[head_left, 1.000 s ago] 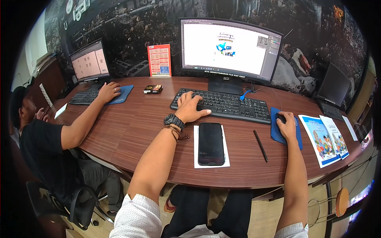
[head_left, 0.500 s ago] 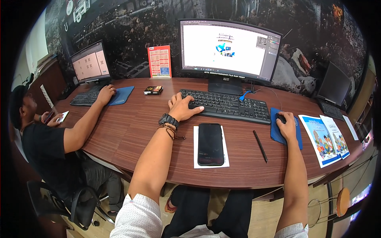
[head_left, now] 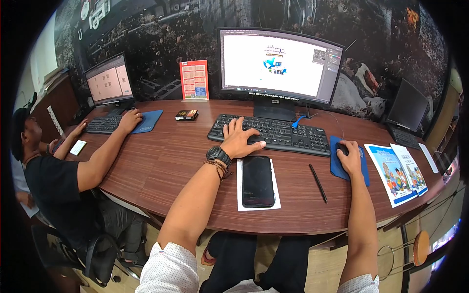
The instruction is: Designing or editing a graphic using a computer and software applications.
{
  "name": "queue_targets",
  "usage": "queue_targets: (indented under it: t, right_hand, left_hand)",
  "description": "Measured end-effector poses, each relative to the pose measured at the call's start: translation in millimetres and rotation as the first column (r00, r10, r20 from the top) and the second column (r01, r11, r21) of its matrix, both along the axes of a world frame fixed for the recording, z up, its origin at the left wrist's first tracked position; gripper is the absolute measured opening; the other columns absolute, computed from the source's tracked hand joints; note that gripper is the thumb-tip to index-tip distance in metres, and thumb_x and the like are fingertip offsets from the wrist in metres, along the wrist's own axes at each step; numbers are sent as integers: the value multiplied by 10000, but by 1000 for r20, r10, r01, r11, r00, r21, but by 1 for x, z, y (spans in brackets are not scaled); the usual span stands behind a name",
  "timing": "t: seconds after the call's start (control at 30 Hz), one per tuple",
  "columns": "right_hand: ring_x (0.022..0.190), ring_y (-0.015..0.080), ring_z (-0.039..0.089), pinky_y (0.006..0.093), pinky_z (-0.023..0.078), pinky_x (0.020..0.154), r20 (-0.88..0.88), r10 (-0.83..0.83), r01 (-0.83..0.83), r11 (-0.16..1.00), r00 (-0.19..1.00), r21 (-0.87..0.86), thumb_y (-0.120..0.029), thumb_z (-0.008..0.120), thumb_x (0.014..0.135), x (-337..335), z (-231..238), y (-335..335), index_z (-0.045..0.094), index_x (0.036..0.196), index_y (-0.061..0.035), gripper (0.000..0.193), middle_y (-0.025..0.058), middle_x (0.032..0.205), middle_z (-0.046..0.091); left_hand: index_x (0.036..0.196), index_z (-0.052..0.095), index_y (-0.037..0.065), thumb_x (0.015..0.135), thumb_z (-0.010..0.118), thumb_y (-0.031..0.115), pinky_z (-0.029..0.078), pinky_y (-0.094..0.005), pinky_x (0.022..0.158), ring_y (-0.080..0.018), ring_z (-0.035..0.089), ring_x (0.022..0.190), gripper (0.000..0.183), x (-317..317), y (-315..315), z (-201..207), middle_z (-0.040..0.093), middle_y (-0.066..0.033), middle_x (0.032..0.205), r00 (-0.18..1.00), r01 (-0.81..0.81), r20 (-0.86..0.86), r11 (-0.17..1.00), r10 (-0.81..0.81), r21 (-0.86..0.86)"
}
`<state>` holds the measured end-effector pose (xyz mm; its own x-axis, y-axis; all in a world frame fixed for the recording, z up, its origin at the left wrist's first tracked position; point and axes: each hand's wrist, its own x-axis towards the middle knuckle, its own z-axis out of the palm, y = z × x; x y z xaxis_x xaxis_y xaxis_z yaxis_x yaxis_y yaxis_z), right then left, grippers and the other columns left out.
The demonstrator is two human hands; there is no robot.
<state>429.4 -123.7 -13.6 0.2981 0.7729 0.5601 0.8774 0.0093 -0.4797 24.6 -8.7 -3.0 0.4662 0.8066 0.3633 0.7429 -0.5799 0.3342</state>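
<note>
My left hand [head_left: 239,140] rests with its fingers spread over the left part of a black keyboard [head_left: 288,133], a dark watch and beaded bracelets on its wrist. Under my right hand [head_left: 351,158] is a black computer mouse [head_left: 343,148], which the fingers wrap around on a blue mouse pad [head_left: 364,168]. Just below my left hand, a black phone [head_left: 258,183] lies on white paper [head_left: 277,200]. A black pen [head_left: 318,183] lies between phone and mouse pad. Behind the keyboard, a curved monitor [head_left: 278,63] displays a small blue design on a white page.
On the left a person in a black shirt [head_left: 53,180] works at another keyboard [head_left: 103,124] and monitor [head_left: 108,80]. A small black box [head_left: 186,115] and red-bordered sign [head_left: 194,80] stand behind my left arm. Printed booklets [head_left: 393,173] lie at right, near a dark monitor [head_left: 409,105].
My left hand has shifted right along the keyboard, its fingers spread wider. The co-worker's left hand has moved to their keyboard, and a white-faced flat object lies on the desk. My right hand stays on the mouse.
</note>
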Motion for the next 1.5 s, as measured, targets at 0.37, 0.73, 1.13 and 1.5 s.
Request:
queue_targets:
  t: [0.37, 0.73, 1.13, 1.5]
  right_hand:
    - [1120, 343, 566, 411, 457, 970, -1, 19, -19, 1000, 1000, -7, -202, 665, 799, 0, 1, 0, 673, 1131, -71, 357, 154, 1199, 553]
    - [1125, 351, 563, 416, 461, 967, 11, 16, -16, 1000, 1000, -15, -223, 666, 807, 0, 0, 2, 676, 1136, -74, 361, 158, 1208, 553]
    - [1120, 337, 573, 417, 468, 954, 9, -88, 88, 995, 996, -40, -233, 647, 780, -8, 7, -3, 666, 1093, -97, 342, 119, 1196, 559]
    - [1117, 332, 570, 425, 467, 952, 30, -99, 100, 994, 995, -34, -225, 641, 778, -4, 4, -3, 655, 1075, -105, 321, 113, 1168, 566]
  left_hand:
    - [1387, 541, 182, 803, 651, 663, 114, -598, 1114, -467, 195, 1387, 764, -29, 14, -1, 274, -304, 1484, 974, -202, 95, 979, 205, -41]
    - [1482, 419, 177, 779, 681, 667, 174, -586, 1117, -479, 226, 1383, 896, -36, 12, 3, 297, -305, 1461, 946, -322, -10, 931, 325, -171]
    - [1481, 418, 164, 777, 679, 673, 166, -593, 1118, -480, 208, 1396, 907, -35, 10, 4, 289, -309, 1473, 943, -330, -19, 929, 331, -170]
    - [1480, 408, 148, 785, 679, 659, 139, -602, 1123, -457, 203, 1399, 904, -33, 9, 6, 296, -295, 1477, 945, -324, -21, 928, 326, -182]
